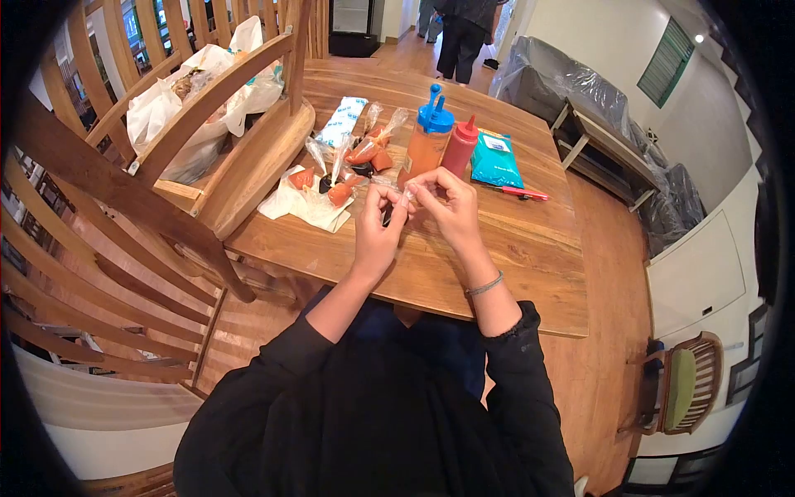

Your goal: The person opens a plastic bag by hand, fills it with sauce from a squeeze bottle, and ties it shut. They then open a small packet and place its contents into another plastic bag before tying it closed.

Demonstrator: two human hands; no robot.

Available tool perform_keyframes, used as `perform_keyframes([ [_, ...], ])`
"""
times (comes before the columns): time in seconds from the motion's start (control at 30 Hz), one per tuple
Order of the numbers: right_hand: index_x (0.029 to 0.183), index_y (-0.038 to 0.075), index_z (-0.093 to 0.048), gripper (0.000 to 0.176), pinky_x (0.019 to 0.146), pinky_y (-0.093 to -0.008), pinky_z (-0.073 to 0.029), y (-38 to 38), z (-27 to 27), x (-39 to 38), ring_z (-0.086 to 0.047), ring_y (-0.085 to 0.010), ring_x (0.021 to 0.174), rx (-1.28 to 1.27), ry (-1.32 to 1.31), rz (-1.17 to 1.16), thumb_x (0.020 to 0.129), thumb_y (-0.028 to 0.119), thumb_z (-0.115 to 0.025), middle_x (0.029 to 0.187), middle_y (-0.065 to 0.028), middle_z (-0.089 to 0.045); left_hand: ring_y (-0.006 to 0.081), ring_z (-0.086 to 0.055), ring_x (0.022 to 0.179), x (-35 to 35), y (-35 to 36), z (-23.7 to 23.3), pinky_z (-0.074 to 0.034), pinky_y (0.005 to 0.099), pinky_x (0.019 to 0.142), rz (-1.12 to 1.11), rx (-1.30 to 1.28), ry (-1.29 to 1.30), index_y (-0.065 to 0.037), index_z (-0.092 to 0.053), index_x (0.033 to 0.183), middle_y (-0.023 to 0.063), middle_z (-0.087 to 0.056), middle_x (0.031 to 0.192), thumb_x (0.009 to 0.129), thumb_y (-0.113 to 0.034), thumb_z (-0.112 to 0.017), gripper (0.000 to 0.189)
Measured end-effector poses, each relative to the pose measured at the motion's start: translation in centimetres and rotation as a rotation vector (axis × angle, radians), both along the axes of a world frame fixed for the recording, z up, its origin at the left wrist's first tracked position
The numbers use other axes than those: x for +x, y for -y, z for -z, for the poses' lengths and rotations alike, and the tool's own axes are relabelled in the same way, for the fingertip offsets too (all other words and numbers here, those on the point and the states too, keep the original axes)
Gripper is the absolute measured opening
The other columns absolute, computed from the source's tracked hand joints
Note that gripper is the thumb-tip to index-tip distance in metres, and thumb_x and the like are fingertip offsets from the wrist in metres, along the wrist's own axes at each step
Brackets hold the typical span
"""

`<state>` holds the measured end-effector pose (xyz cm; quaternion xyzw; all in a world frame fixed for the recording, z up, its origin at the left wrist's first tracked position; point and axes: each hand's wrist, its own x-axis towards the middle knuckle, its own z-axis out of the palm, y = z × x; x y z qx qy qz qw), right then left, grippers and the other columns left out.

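Over the wooden table (513, 240), my left hand (381, 224) and my right hand (448, 207) meet with fingertips pinched together. Between them is a small clear plastic piece, hard to make out. Just behind stand an orange-filled bottle with a blue lid (426, 149) and a red squeeze bottle (460, 147). To the left lie small knotted plastic bags of orange-red sauce (364, 152), some on a cream paper or cloth (302, 205). A white and blue packet (342, 120) lies behind them.
A teal packet (497, 161) and a red pen (525, 193) lie right of the bottles. A wooden chair (248, 199) at the left holds a white bag (199, 99). A person (464, 37) stands beyond the table. A plastic-covered sofa (563, 79) is at the back right.
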<state>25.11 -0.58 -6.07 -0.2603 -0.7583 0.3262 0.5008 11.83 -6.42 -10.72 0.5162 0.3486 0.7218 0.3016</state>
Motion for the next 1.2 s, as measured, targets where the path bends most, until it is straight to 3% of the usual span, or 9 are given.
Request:
perform_keyframes([
  [0.07, 0.095, -0.002, -0.071, 0.010, 0.070, -0.0233, -0.052, -0.1, 0.1, 0.0, -0.064, -0.0070, 0.077, 0.006, 0.014, 0.020, 0.092, 0.008, -0.071, 0.086, -0.0034, -0.070, 0.0093, -0.060, 0.083, -0.1, 0.0, 0.2, -0.048, 0.0252, 0.074, -0.046, 0.009, -0.075, -0.004, -0.046, 0.101, 0.0038, -0.059, 0.090, 0.100, -0.006, -0.058, 0.013],
  [0.17, 0.093, -0.001, -0.070, 0.010, 0.067, -0.0248, -0.050, 0.1, 0.0, -0.2, -0.063, -0.0090, 0.074, 0.051, 0.030, 0.024, 0.091, 0.008, -0.072, 0.083, -0.0046, -0.068, 0.0096, -0.061, 0.082, 0.3, 0.3, -0.1, -0.048, 0.0260, 0.073, -0.037, -0.006, 0.049, -0.002, -0.048, 0.104, 0.0045, -0.061, 0.088, 0.098, -0.003, -0.058, 0.011],
  [0.37, 0.091, -0.002, -0.068, 0.012, 0.065, -0.0275, -0.049, 0.2, -0.3, -0.4, -0.061, -0.0141, 0.072, 0.190, 0.076, 0.041, 0.090, 0.009, -0.073, 0.080, -0.0076, -0.064, 0.0092, -0.057, 0.077, -0.4, 0.1, 0.6, -0.045, 0.0275, 0.070, -0.040, -0.171, -0.110, -0.001, -0.059, 0.106, 0.0063, -0.064, 0.085, 0.100, -0.010, -0.056, 0.011],
  [0.57, 0.092, -0.002, -0.069, 0.011, 0.064, -0.0278, -0.049, 0.2, -0.4, -0.3, -0.061, -0.0138, 0.070, 0.201, 0.045, 0.055, 0.090, 0.008, -0.073, 0.080, -0.0078, -0.064, 0.0212, -0.057, 0.081, -0.2, 0.0, 0.5, -0.044, 0.0348, 0.074, -0.144, -0.151, -0.257, -0.001, -0.061, 0.096, 0.0090, -0.061, 0.084, 0.103, -0.019, -0.055, 0.021],
  [0.67, 0.093, -0.002, -0.070, 0.010, 0.064, -0.0275, -0.049, 0.4, -0.2, -0.4, -0.061, -0.0136, 0.070, 0.208, -0.009, 0.104, 0.090, 0.008, -0.073, 0.081, -0.0079, -0.065, 0.0288, -0.055, 0.085, -0.1, 0.1, -0.4, -0.044, 0.0376, 0.079, -0.198, -0.012, -0.369, -0.001, -0.060, 0.093, 0.0114, -0.058, 0.086, 0.103, -0.018, -0.054, 0.020],
  [0.77, 0.095, -0.002, -0.071, 0.010, 0.065, -0.0275, -0.050, 0.3, -0.1, -0.2, -0.062, -0.0138, 0.071, 0.245, -0.049, 0.181, 0.089, 0.006, -0.073, 0.083, -0.0080, -0.066, 0.0312, -0.053, 0.088, 0.0, 0.1, -0.8, -0.043, 0.0391, 0.081, -0.208, 0.020, -0.446, -0.002, -0.060, 0.090, 0.0122, -0.058, 0.088, 0.102, -0.015, -0.052, 0.019],
  [1.2, 0.097, -0.004, -0.070, 0.008, 0.070, -0.0277, -0.054, 0.7, -0.9, 0.0, -0.065, -0.0164, 0.078, 0.373, -0.154, 0.334, 0.089, -0.001, -0.072, 0.087, -0.0099, -0.067, 0.0298, -0.053, 0.090, 0.6, 0.8, -1.1, -0.042, 0.0406, 0.086, -0.205, 0.078, -0.540, -0.003, -0.060, 0.086, 0.0091, -0.061, 0.090, 0.102, -0.016, -0.051, 0.022],
])
